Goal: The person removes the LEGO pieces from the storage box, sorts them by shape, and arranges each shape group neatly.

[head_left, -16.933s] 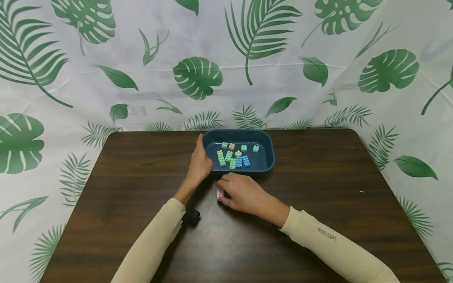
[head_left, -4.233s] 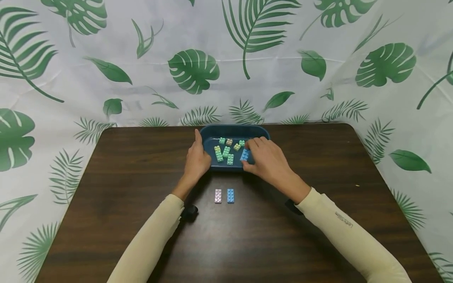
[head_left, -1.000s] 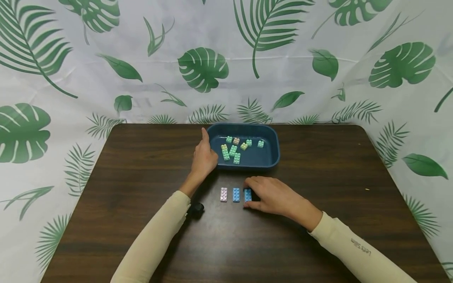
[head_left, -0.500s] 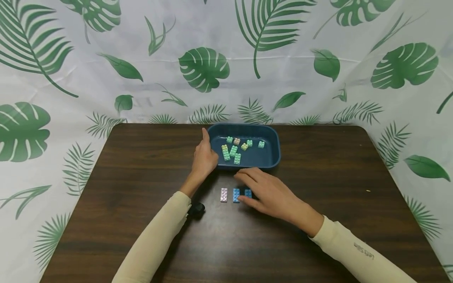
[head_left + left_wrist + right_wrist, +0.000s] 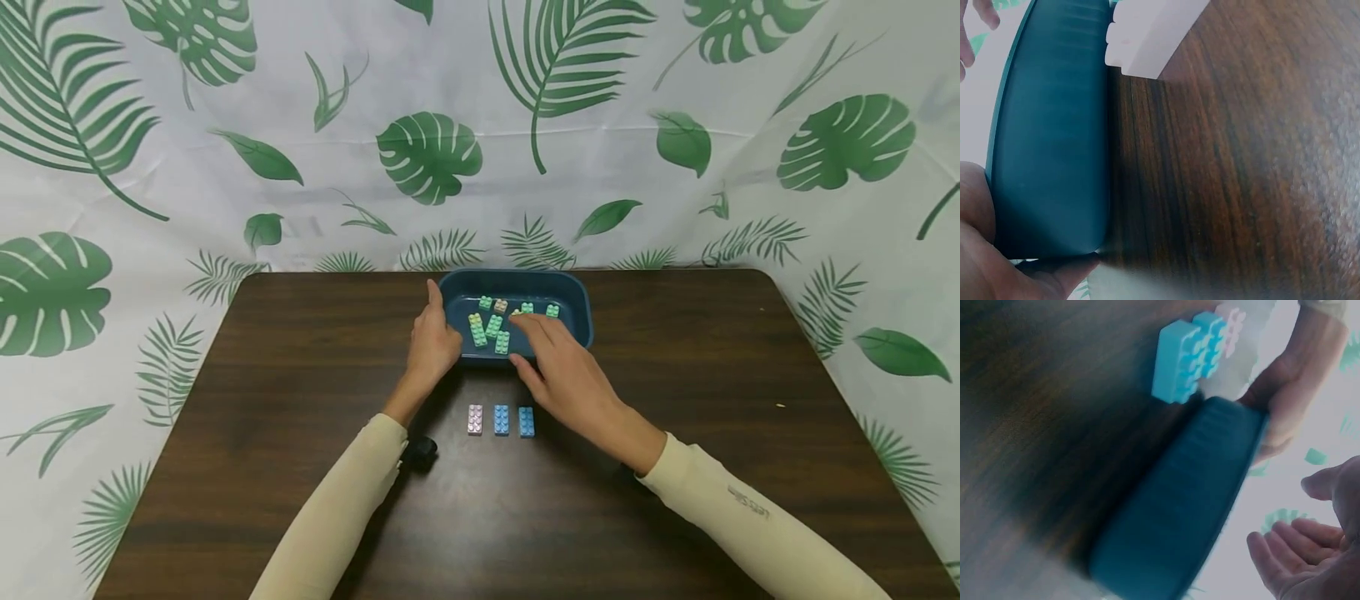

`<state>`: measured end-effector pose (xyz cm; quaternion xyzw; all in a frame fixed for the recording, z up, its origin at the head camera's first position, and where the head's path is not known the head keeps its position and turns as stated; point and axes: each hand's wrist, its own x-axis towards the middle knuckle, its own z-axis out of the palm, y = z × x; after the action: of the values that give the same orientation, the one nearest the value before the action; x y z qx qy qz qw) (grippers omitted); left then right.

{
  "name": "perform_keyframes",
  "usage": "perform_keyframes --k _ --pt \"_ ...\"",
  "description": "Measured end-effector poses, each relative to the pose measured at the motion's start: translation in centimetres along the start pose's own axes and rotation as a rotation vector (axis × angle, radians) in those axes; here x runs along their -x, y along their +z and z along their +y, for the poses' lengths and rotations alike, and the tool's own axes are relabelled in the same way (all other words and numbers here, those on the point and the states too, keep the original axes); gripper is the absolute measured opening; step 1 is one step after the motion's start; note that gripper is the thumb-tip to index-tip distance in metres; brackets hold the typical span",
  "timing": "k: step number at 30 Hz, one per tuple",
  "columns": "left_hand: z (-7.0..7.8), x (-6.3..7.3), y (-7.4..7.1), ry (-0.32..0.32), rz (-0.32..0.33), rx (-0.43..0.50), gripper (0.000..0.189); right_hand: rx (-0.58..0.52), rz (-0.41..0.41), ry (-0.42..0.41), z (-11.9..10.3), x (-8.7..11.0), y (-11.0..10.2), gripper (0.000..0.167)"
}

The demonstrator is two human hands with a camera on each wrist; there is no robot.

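In the head view, even light is recorded, with soft glare on the counter (image 5: pixel 480 508). In the right wrist view, the tray (image 5: pixel 1185 494) is blurred, the counter beside it shadowed, the cloth (image 5: pixel 1297 487) washed out.

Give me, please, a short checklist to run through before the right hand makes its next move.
1. Tray steadied: ok, the left hand holds its left end.
2. Right hand free: ok, thumb and fingers are apart with nothing between them.
3. Row on the table tidy: ok, the pink brick, middle blue brick and right blue brick stand apart.
4. Yellow brick in full view: not ok, the right hand partly hides it in the head view.
5. Brick to be picked: cannot tell.
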<state>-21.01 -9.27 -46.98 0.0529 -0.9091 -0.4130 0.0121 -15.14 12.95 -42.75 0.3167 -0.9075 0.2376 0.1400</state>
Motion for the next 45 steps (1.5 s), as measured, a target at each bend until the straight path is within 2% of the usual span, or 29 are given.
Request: perform_keyframes --k 2,5,8,10,15,24,35,45 --pt "-0.1 0.1 0.0 0.004 0.007 0.009 0.091 -0.046 -0.004 0.030 0.7 -0.5 0.5 0.050" --pt "-0.1 0.1 0.0 0.006 0.022 0.018 0.092 -0.188 -0.027 0.098 2.2 -1.6 1.6 0.041" --pt "-0.2 0.1 0.1 0.005 0.005 0.018 0.093 -0.322 -0.038 0.187 3.8 -2.6 2.5 0.033" --pt "-0.2 0.0 0.1 0.006 -0.006 0.020 0.093 -0.353 -0.047 0.228 4.4 -3.2 2.9 0.031" --pt "-0.3 0.1 0.1 0.019 0.002 0.031 0.091 -0.326 -0.089 0.274 4.5 -4.4 3.1 0.033" --pt "-0.3 0.4 -0.1 -0.002 -0.018 0.048 0.091 -0.201 -0.257 0.356 4.2 -5.8 3.7 0.048" --pt "0.3 0.1 0.1 -0.041 -0.009 -0.004 0.090 -0.086 -0.308 0.380 4.4 -6.1 4.4 0.048" --pt "0.4 0.1 0.2 -0.026 0.000 0.012 0.088 -0.033 -0.390 0.425 4.2 -6.7 4.3 0.046"
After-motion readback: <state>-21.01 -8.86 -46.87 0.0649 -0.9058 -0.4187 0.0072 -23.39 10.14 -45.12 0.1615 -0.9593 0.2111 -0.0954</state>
